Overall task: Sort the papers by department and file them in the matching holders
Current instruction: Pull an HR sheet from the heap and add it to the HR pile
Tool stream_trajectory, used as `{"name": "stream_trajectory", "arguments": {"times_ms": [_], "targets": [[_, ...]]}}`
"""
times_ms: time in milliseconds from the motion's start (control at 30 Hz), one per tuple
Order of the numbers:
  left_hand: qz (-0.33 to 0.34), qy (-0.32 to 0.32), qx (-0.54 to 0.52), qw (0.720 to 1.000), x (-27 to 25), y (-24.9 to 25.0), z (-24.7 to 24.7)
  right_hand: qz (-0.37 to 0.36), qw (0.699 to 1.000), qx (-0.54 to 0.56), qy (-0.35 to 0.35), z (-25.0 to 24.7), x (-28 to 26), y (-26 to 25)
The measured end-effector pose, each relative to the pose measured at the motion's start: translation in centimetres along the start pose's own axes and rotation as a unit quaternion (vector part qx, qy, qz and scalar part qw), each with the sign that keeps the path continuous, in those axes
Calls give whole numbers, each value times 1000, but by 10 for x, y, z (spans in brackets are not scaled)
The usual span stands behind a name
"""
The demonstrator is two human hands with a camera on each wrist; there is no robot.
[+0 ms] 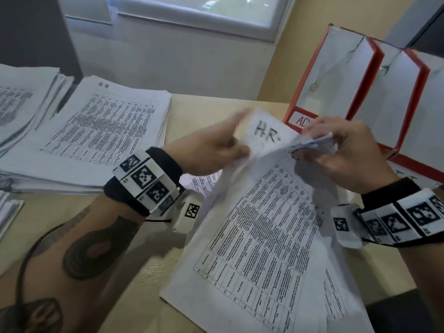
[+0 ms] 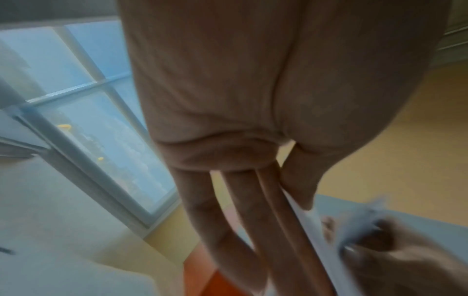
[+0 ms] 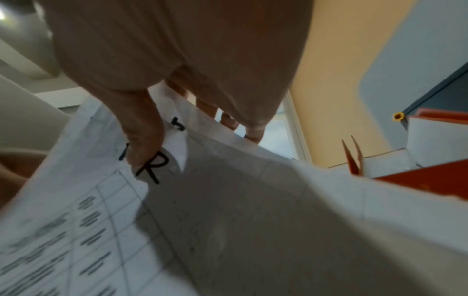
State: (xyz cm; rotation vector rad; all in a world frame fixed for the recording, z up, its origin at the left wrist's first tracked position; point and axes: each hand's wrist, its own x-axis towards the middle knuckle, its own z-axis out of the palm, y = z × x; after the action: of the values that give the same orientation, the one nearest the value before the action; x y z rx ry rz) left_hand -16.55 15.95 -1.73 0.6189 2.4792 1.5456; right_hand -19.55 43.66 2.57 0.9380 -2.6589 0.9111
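Over the desk (image 1: 204, 109) my left hand (image 1: 240, 138) pinches the edge of a loose sheet marked "HR" (image 1: 266, 134) between thumb and straight fingers (image 2: 273, 230). My right hand (image 1: 319, 145) grips the top corner of a bundle of printed table sheets (image 1: 264, 236) that droops toward me. Its thumb (image 3: 142, 144) lies on the front and its fingers are behind the paper (image 3: 101, 190). Orange-and-white holders (image 1: 336, 80) stand just behind the right hand. The nearest carries a label starting "AD" (image 1: 301, 120), partly hidden by my fingers.
A thick stack with "HR" written on its top sheet (image 1: 103, 126) lies at the left. A second stack (image 1: 21, 102) lies beyond it at the far left edge. A window (image 1: 192, 10) sits behind the desk. A black cable (image 1: 26, 265) runs beside my left forearm.
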Motion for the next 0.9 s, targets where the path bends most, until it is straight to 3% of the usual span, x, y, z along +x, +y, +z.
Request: {"name": "stream_trajectory", "arguments": {"times_ms": [100,233,300,367,433,533,633,800,900], "targets": [[52,-120,-5,991,-7,21,25,-26,999,-8,-42,-3,4,-8],[0,-171,7,985,-12,31,15,16,989,3,-149,-24,-8,-8],[-62,-131,14,989,-12,25,-5,32,980,13,-198,-38,-18,-2],[-108,-68,111,986,-7,16,-21,28,975,45,-216,-50,-27,2],[-155,-66,238,957,0,9,-20,17,972,51,-228,-59,-31,5],[-205,-123,336,911,15,2,5,29,974,38,-221,-68,-33,9],[-211,-149,420,870,30,-4,29,50,980,32,-191,-75,-34,11],[-268,-131,452,841,44,2,41,33,980,-34,-192,-75,-31,-3],[-278,-122,419,856,47,4,35,-2,984,-88,-157,-79,-27,-5]]}}
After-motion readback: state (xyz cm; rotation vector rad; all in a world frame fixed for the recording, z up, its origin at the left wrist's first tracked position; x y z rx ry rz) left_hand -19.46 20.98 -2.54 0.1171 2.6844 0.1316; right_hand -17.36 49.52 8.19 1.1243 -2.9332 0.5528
